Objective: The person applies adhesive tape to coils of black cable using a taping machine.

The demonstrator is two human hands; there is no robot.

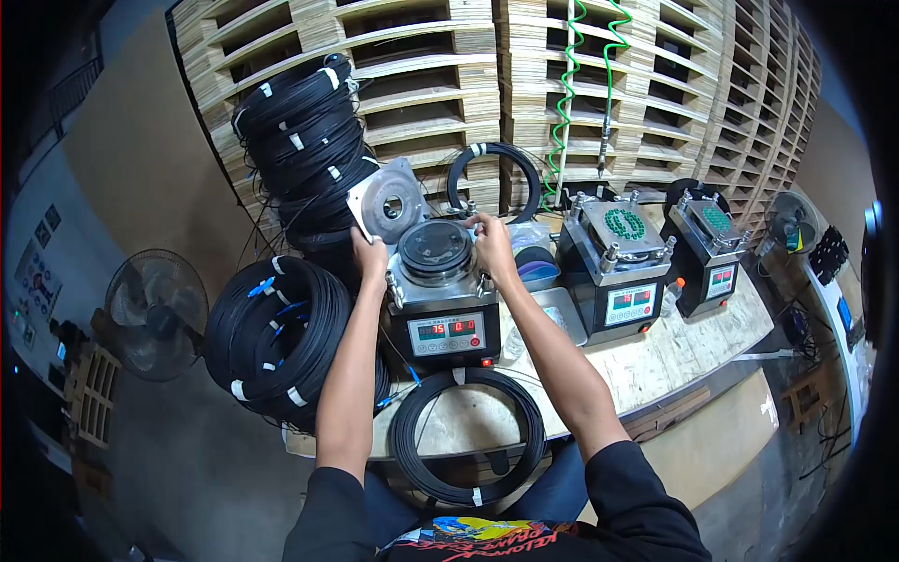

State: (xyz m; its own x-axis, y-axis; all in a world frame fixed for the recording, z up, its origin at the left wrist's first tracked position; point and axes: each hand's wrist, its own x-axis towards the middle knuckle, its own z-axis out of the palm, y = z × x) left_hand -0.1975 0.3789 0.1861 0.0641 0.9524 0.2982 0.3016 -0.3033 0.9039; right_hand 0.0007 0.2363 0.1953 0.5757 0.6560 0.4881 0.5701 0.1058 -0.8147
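Observation:
My left hand [369, 255] grips the lower left edge of a square metal plate [409, 184] with a round hole in it. The plate is tilted up at the back left of a polishing machine [444, 323]. On top of this machine sits a dark round disc [436, 247], and its red display is lit. My right hand [493, 249] is at the machine's back right corner, its fingers curled together beside a corner post. What lies between those fingers is hidden.
Two similar machines [620, 248] [709, 239] carrying green-dotted plates stand to the right. Stacked black cable coils [304, 150] and a wide coil [281, 328] are on the left. Another coil [403, 440] hangs over the front table edge. Green air hoses [565, 94] dangle behind.

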